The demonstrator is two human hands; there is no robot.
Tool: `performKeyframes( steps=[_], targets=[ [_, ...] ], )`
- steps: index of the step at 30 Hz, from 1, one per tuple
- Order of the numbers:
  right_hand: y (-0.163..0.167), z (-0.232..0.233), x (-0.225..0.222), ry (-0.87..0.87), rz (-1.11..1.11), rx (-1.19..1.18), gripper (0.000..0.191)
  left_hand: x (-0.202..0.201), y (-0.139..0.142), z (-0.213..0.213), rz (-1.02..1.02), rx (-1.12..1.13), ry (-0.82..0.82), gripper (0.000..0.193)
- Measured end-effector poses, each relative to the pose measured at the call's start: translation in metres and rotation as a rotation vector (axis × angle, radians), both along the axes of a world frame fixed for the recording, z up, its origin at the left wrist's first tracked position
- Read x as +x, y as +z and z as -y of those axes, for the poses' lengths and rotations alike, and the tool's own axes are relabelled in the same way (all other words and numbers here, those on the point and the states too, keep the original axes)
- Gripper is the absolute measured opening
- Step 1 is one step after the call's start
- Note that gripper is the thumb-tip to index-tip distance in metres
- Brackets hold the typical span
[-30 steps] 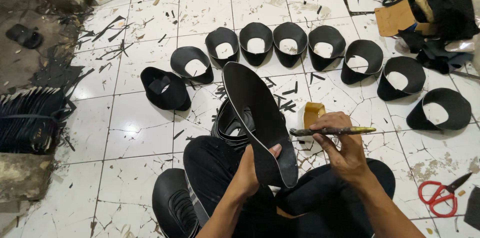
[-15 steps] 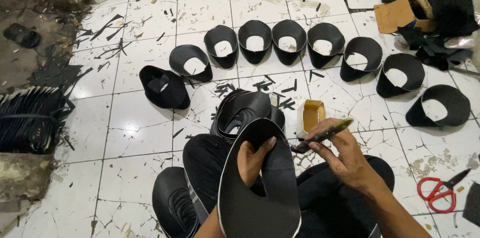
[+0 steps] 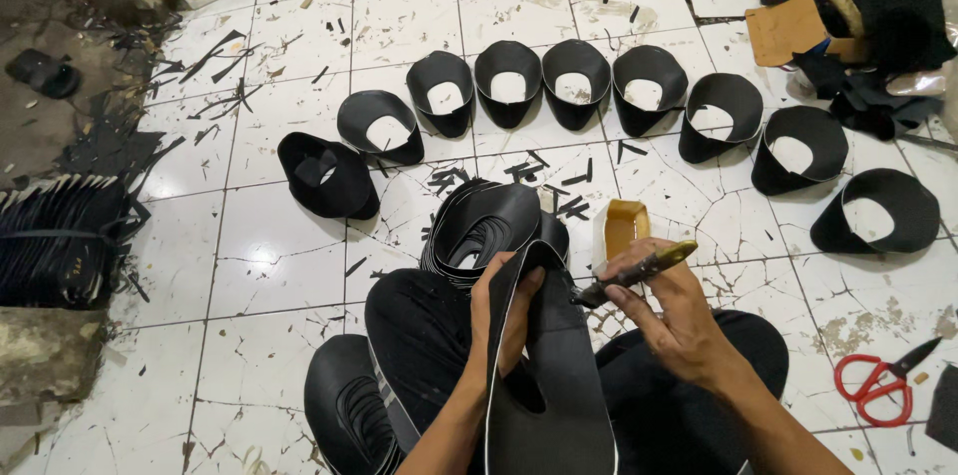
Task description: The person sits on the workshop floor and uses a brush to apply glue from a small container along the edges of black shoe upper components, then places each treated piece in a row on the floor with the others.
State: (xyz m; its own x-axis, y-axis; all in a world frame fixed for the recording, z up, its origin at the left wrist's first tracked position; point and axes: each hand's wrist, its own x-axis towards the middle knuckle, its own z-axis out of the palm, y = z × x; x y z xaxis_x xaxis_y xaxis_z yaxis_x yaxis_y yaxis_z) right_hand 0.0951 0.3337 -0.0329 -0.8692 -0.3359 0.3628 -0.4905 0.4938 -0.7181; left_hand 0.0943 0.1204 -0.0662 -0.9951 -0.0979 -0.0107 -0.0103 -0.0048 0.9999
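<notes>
My left hand (image 3: pixel 504 315) grips a flat black shoe-upper piece (image 3: pixel 549 375) with a cut-out hole, held upright over my lap. My right hand (image 3: pixel 679 315) holds a small glue brush (image 3: pixel 634 273) whose tip touches the piece's upper right edge. Just beyond the brush stands a small tub of yellowish glue (image 3: pixel 619 228) on the floor. A stack of more black pieces (image 3: pixel 489 226) lies in front of my knees, and another stack (image 3: pixel 349 410) sits beside my left leg.
Several folded black uppers (image 3: pixel 579 81) stand in an arc on the white tiled floor (image 3: pixel 269 245). Red scissors (image 3: pixel 883 385) lie at right. A bundle of black pieces (image 3: pixel 60 240) sits at left. Scraps, cardboard and dark material (image 3: pixel 878 16) fill the top right.
My left hand has turned and lowered the black piece toward my lap. My right hand brought the brush tip from level beside it onto the piece's edge.
</notes>
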Motion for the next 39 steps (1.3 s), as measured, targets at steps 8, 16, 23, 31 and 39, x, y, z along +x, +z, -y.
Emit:
performKeyframes(
  steps=[8, 16, 23, 31, 39],
  targets=[
    [0.008, -0.004, 0.014, 0.005, 0.157, 0.007, 0.019, -0.001, -0.021, 0.008, -0.156, 0.23, -0.099, 0.01],
    [0.01, 0.011, 0.004, -0.091, 0.01, 0.091, 0.013, -0.004, -0.077, 0.004, -0.041, 0.038, 0.047, 0.03],
    [0.016, 0.019, -0.002, -0.06, -0.23, 0.11, 0.013, -0.016, -0.097, -0.011, 0.279, 0.478, 0.103, 0.027],
    [0.017, 0.023, -0.014, -0.069, -0.342, 0.115, 0.014, 0.007, -0.092, -0.009, 0.054, 0.226, -0.157, 0.026],
    [0.011, 0.016, -0.016, -0.013, -0.32, 0.161, 0.018, 0.003, -0.075, -0.017, 0.154, 0.401, -0.082, 0.016]
  ],
)
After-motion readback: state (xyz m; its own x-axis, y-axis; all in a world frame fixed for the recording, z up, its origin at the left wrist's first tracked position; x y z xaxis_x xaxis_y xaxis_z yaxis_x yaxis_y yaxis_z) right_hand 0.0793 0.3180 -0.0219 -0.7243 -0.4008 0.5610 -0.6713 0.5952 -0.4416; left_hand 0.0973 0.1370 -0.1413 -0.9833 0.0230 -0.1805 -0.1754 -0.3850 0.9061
